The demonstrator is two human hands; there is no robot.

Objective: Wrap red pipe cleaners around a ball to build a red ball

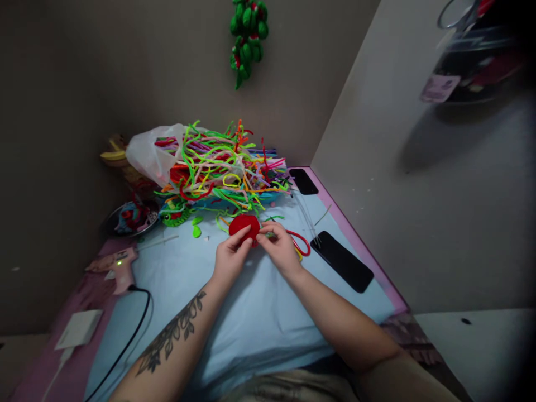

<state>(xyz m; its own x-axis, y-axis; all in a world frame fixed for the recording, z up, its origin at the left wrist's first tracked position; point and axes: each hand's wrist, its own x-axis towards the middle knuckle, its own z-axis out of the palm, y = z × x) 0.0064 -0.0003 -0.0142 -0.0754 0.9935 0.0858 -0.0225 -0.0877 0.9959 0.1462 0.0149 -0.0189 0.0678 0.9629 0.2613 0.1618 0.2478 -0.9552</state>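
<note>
A red, round, fuzzy-looking piece [244, 223] is held up over the middle of the blue-covered table [259, 312]. My left hand [233, 250] pinches its lower edge between thumb and fingers. At the right edge of the same piece, my right hand [280, 244] is closed, thumb against fingertips; whether a thin strand lies between them is too small to tell. Partly hidden behind my right hand are a red loop [305, 245] and a bit of yellow. Small green pieces [196, 230] lie to the left of the red one.
A heap of colourful pipe cleaners [226, 162] spills from a plastic bag [153, 151] at the back. On the left are a dark bowl [109, 224], a corded pink glue gun [124, 271] and a white adapter [79, 329]. Two black phones [343, 262] lie right. Green decorations [247, 33] hang above.
</note>
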